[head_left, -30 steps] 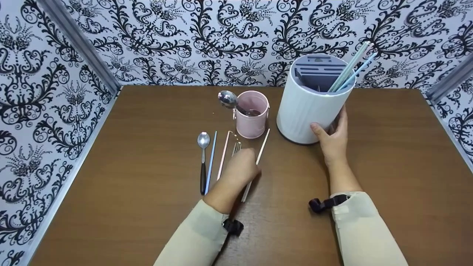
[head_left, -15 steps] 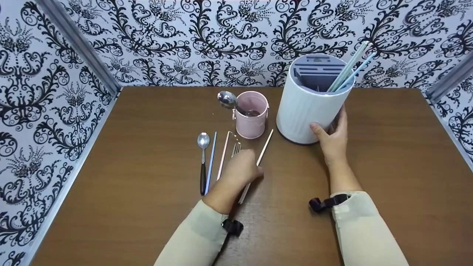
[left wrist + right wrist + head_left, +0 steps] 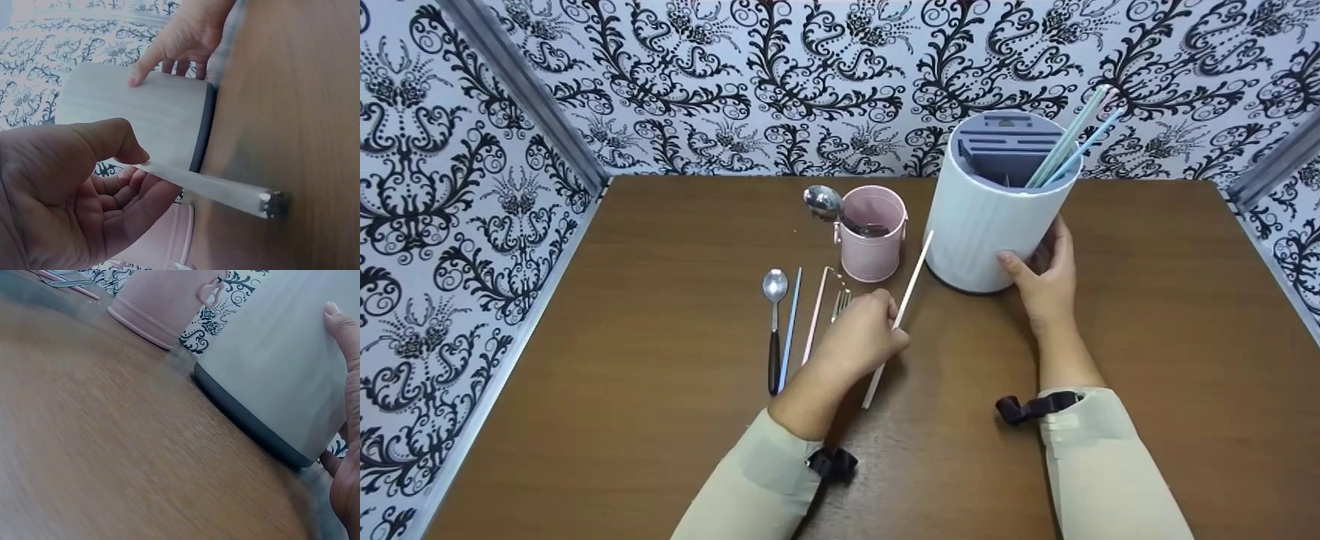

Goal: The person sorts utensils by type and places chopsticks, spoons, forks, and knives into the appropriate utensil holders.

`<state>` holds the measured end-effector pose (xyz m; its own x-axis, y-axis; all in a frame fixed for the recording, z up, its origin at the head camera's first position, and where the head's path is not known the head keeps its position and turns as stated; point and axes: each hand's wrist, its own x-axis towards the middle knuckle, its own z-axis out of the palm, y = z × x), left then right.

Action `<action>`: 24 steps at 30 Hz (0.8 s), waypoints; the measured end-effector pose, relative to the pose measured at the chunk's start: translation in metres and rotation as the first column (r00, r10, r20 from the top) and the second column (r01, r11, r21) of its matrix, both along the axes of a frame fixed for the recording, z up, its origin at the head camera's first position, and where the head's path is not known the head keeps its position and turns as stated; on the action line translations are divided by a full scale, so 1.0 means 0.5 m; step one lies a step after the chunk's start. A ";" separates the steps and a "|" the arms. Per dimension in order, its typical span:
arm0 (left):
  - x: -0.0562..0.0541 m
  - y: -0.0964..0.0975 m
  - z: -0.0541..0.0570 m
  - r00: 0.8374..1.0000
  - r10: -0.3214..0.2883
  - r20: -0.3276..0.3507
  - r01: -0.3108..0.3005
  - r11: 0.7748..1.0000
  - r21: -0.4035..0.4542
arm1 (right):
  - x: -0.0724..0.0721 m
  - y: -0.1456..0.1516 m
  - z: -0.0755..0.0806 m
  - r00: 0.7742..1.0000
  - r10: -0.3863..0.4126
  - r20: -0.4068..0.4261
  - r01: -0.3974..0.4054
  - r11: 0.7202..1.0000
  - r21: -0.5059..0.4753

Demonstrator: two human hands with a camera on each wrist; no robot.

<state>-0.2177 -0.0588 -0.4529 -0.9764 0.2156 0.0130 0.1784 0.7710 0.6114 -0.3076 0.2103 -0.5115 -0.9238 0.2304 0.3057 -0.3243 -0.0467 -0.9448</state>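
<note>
My left hand (image 3: pixel 861 334) pinches a slim white chopstick (image 3: pixel 915 281) between thumb and fingers, its upper end overlapping the white holder in the head view. In the left wrist view the chopstick (image 3: pixel 216 187) slants toward the table, its thick end close over the wood. My right hand (image 3: pixel 1042 281) grips the tall white utensil holder (image 3: pixel 979 225) low on its right side, thumb in front and fingers behind. Green, pink and blue sticks (image 3: pixel 1069 150) stand in the holder's grey slotted top. A fork (image 3: pixel 841 304) lies partly hidden beside my left hand.
Left of the holder stands a pink pail (image 3: pixel 871 255) with a metal spoon (image 3: pixel 823 202) leaning out. On the brown table (image 3: pixel 660 337) lie a black-handled spoon (image 3: pixel 774 322), a blue stick (image 3: pixel 790 326) and a pink stick (image 3: pixel 814 319). A patterned wall (image 3: pixel 697 90) closes off the back.
My left hand has moved slightly right and up with the white chopstick, whose upper end now reaches in front of the holder. My right hand stays on the holder.
</note>
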 end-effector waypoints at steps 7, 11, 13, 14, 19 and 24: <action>0.004 0.004 0.009 1.000 0.002 -0.022 -0.001 0.997 0.076 | -0.001 0.002 -0.002 1.000 -0.004 -0.007 0.004 1.000 -0.001; 0.005 0.009 0.013 0.999 0.022 -0.037 -0.018 0.994 0.110 | -0.003 0.003 -0.003 1.000 -0.005 -0.014 0.005 1.000 -0.009; 0.007 0.013 0.017 0.998 0.038 -0.043 -0.032 0.990 0.137 | -0.002 0.002 -0.003 1.000 -0.006 -0.011 0.006 1.000 -0.005; 0.008 0.015 0.020 0.998 0.047 -0.049 -0.039 0.988 0.150 | -0.002 0.002 -0.004 1.000 -0.008 -0.007 0.008 1.000 -0.001; 0.010 0.027 0.038 0.992 0.088 -0.090 -0.065 0.972 0.227 | -0.001 0.002 -0.001 1.000 -0.005 0.025 0.005 1.000 0.027; 0.002 0.041 0.065 0.983 0.094 -0.156 -0.039 0.944 0.328 | 0.000 0.006 -0.001 0.999 -0.005 0.052 0.003 0.999 0.042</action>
